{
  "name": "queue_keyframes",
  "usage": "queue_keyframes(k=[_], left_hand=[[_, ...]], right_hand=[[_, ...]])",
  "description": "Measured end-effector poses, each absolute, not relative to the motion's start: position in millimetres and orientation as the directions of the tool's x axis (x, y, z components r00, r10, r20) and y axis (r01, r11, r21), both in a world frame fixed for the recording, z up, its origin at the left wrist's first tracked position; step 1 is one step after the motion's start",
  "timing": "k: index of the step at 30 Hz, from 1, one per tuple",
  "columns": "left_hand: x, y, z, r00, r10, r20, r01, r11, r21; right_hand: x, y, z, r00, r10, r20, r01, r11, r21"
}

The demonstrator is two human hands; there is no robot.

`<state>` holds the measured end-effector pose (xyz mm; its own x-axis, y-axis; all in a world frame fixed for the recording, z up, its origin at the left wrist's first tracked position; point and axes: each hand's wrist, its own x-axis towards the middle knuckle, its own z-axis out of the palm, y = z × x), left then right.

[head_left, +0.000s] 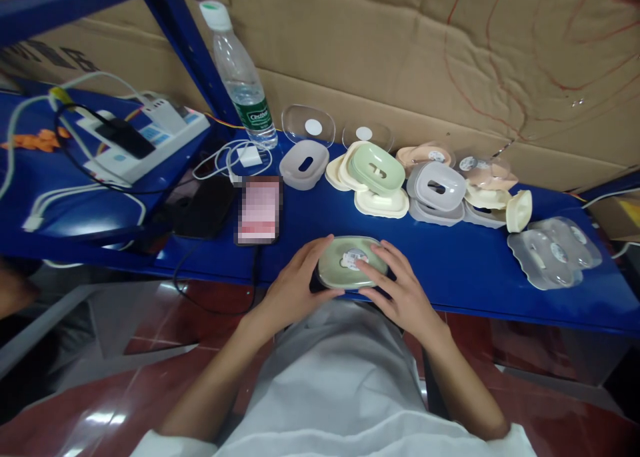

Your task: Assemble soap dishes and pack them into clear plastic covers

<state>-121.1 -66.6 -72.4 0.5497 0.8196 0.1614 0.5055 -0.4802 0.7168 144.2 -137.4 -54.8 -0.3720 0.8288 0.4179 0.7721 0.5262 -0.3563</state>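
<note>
A green oval dish (333, 267) with a clear cover and a round label on top is held at the front edge of the blue table (450, 270). My left hand (300, 280) wraps its left end, thumb along the near side. Around the right end is my right hand (403, 290), with one finger over the label. Behind my hands lie a green tray (383, 167) on cream pieces (383, 203), a grey dish (305, 163) and a stack of grey dishes (440, 187).
A phone (259, 210), a white cable, a water bottle (247, 90) and a power strip (150, 140) stand to the left. Clear covers (555, 250) lie at the right. Cardboard (350, 57) rises behind the table. Part of another person shows at the far left.
</note>
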Motion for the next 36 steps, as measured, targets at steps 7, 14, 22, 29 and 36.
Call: queue_keyframes(k=[7,14,22,29,36], left_hand=[[-119.4,-66.9,-69.2,0.563,0.808,0.177,0.491,-0.498,0.715],[-119.5,-67.1,-70.2,0.556,0.811,0.184,0.489,-0.498,0.717],[-122.4,-68.1,-69.0,0.591,0.79,0.161,0.492,-0.512,0.704],[-117.1,-69.7,-70.6,0.542,0.821,0.18,0.544,-0.506,0.669],[-102.6,-62.3,-65.5,0.492,0.816,0.305,0.587,-0.569,0.575]], right_hand=[[147.9,-136.3,-61.5,-0.322,0.843,0.432,0.754,0.504,-0.421],[145.5,-140.8,-65.8,-0.307,0.847,0.435,0.796,0.478,-0.37],[155.0,-148.0,-67.3,-0.261,0.855,0.448,0.844,0.428,-0.324],[232.3,-195.8,-79.9,0.22,0.788,0.574,0.97,-0.115,-0.213],[284.3,-205.0,-87.2,0.5,0.66,0.561,0.86,-0.454,-0.233]])
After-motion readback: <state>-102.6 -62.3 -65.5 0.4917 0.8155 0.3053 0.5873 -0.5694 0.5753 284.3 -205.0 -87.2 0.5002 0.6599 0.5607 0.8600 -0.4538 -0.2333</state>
